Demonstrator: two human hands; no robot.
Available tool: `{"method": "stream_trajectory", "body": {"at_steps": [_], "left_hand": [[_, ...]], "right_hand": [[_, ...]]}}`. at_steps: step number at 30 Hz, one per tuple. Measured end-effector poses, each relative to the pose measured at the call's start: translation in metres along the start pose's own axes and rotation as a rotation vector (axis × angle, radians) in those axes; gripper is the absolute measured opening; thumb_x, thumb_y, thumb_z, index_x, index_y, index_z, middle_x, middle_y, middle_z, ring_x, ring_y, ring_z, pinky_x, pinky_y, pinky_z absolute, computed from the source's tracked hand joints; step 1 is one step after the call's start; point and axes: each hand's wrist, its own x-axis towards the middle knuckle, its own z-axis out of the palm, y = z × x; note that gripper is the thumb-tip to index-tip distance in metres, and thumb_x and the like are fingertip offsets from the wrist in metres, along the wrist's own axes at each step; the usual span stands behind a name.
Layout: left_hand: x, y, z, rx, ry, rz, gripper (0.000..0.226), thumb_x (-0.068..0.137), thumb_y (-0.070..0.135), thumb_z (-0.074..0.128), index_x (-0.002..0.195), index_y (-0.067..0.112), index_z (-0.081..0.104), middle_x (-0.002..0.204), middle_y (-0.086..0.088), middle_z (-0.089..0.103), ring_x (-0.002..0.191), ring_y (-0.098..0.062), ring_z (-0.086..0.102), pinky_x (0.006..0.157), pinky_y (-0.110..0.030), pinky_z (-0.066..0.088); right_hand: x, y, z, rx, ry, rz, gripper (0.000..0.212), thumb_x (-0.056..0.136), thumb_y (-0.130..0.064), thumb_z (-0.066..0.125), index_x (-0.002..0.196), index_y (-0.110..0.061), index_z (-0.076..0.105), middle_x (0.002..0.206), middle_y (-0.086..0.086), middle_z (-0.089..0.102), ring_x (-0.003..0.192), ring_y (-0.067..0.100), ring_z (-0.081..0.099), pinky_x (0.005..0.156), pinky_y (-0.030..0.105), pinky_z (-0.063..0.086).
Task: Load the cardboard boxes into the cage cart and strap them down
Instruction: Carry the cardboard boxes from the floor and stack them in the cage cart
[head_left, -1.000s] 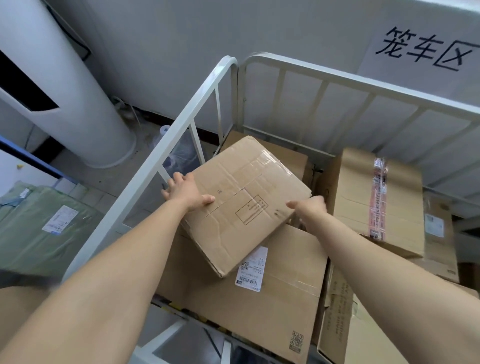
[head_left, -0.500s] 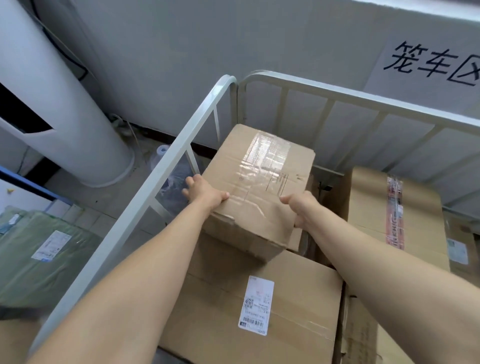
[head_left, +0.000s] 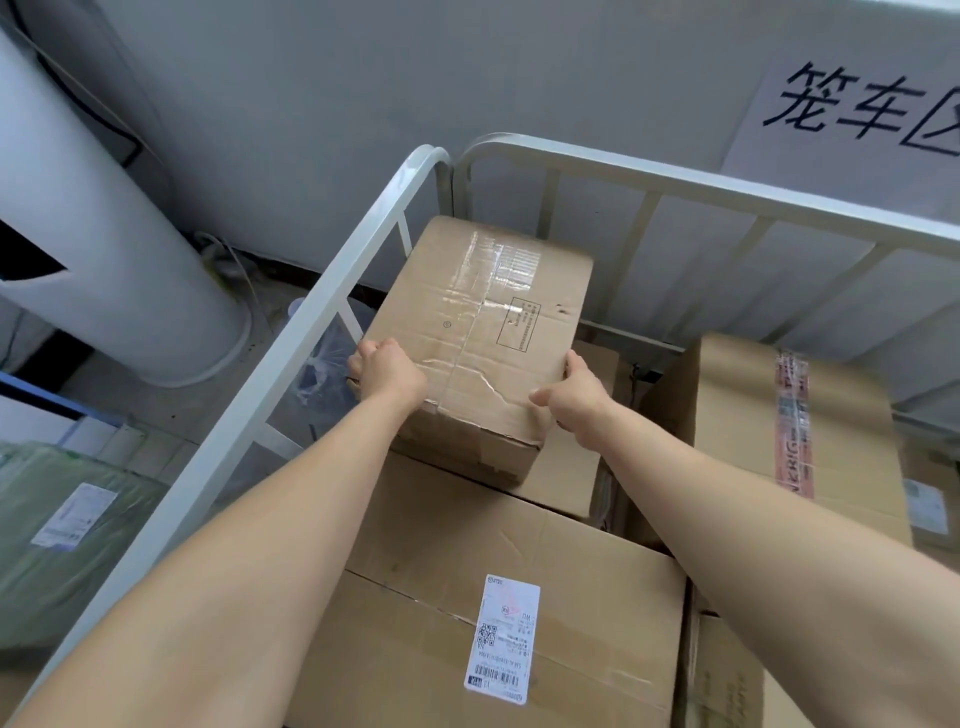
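While tight in left hand (head_left: 387, 371) and right hand (head_left: 574, 400), taped box (head_left: 483, 322) beside cart rail (head_left: 311, 312).

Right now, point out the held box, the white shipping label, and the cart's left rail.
held box (head_left: 483, 332), head view, taped top face.
white shipping label (head_left: 503, 639), head view, label's middle.
cart's left rail (head_left: 335, 280), head view, top bar.

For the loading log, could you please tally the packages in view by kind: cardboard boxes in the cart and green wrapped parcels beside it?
Cardboard boxes in the cage cart: 6, counting the held box
Green wrapped parcels: 1
Total: 7
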Motion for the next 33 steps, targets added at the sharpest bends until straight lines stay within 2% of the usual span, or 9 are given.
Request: {"method": "stream_trajectory", "body": {"at_steps": [2,5,9,14,16,19,22,25,33], "left_hand": [[-0.015,0.010,-0.002,0.048,0.046,0.041,0.041,0.090,0.015,0.058,0.128,0.006,0.047,0.141,-0.014,0.032,0.130,-0.033,0.029,0.104,-0.045,0.037],[-0.046,0.037,0.000,0.024,0.046,0.206,0.040,0.092,0.018,0.053,0.131,0.010,0.047,0.138,-0.011,0.038,0.128,-0.030,0.033,0.103,-0.045,0.034],[-0.090,0.084,0.014,-0.097,-0.126,0.379,0.044,0.092,0.021,0.056,0.134,0.012,0.047,0.140,-0.009,0.040,0.129,-0.027,0.040,0.107,-0.041,0.035],[-0.144,0.130,0.047,-0.122,-0.323,0.510,0.040,0.092,0.023,0.059,0.130,0.011,0.052,0.133,-0.009,0.050,0.119,-0.024,0.051,0.098,-0.030,0.040],[-0.162,0.144,0.064,-0.092,-0.381,0.531,0.041,0.092,0.024,0.059,0.130,0.010,0.052,0.132,-0.009,0.052,0.118,-0.023,0.052,0.094,-0.026,0.039],[-0.188,0.162,0.089,-0.074,-0.435,0.533,0.043,0.092,0.024,0.060,0.132,0.010,0.050,0.134,-0.009,0.052,0.119,-0.023,0.052,0.095,-0.027,0.039],[-0.206,0.176,0.116,-0.065,-0.462,0.525,0.045,0.092,0.023,0.059,0.134,0.009,0.049,0.135,-0.009,0.052,0.119,-0.023,0.052,0.092,-0.027,0.040],[-0.211,0.187,0.149,-0.042,-0.478,0.495,0.052,0.092,0.023,0.059,0.139,0.007,0.043,0.138,-0.010,0.048,0.121,-0.024,0.051,0.092,-0.027,0.040],[-0.186,0.187,0.238,-0.080,-0.457,0.239,0.071,0.089,0.027,0.065,0.144,0.006,0.025,0.148,-0.014,0.034,0.129,-0.031,0.043,0.099,-0.038,0.041]], "right_hand": [[-0.011,0.005,-0.014,-0.029,-0.006,-0.013,0.058,0.090,-0.005,0.061,0.143,-0.012,0.037,0.138,0.007,0.051,0.118,0.024,0.052,0.087,0.029,0.043],[-0.028,0.017,-0.042,-0.078,0.066,0.018,0.058,0.093,-0.015,0.060,0.145,-0.009,0.036,0.145,0.010,0.044,0.130,0.027,0.045,0.100,0.033,0.040],[-0.052,0.041,-0.103,-0.093,0.185,0.079,0.054,0.094,-0.017,0.059,0.143,-0.006,0.040,0.142,0.012,0.046,0.130,0.029,0.045,0.103,0.034,0.037],[-0.083,0.081,-0.189,-0.088,0.338,0.178,0.036,0.094,-0.013,0.058,0.127,-0.001,0.052,0.120,0.012,0.057,0.101,0.024,0.051,0.084,0.031,0.042],[-0.092,0.101,-0.218,-0.068,0.357,0.215,0.034,0.094,-0.012,0.058,0.126,0.000,0.054,0.120,0.014,0.059,0.098,0.023,0.052,0.083,0.032,0.043],[-0.104,0.130,-0.248,-0.053,0.372,0.257,0.036,0.095,-0.013,0.056,0.128,-0.001,0.052,0.118,0.011,0.058,0.098,0.022,0.052,0.081,0.032,0.042],[-0.106,0.153,-0.269,-0.024,0.388,0.300,0.045,0.095,-0.020,0.058,0.135,-0.003,0.048,0.132,0.014,0.054,0.120,0.030,0.051,0.091,0.037,0.042],[-0.096,0.177,-0.284,-0.009,0.397,0.326,0.054,0.094,-0.026,0.059,0.140,-0.004,0.043,0.139,0.014,0.049,0.126,0.032,0.047,0.098,0.040,0.041],[-0.031,0.237,-0.295,-0.050,0.425,0.339,0.074,0.093,-0.039,0.059,0.149,-0.008,0.023,0.150,0.014,0.035,0.134,0.035,0.039,0.103,0.043,0.039]]}}
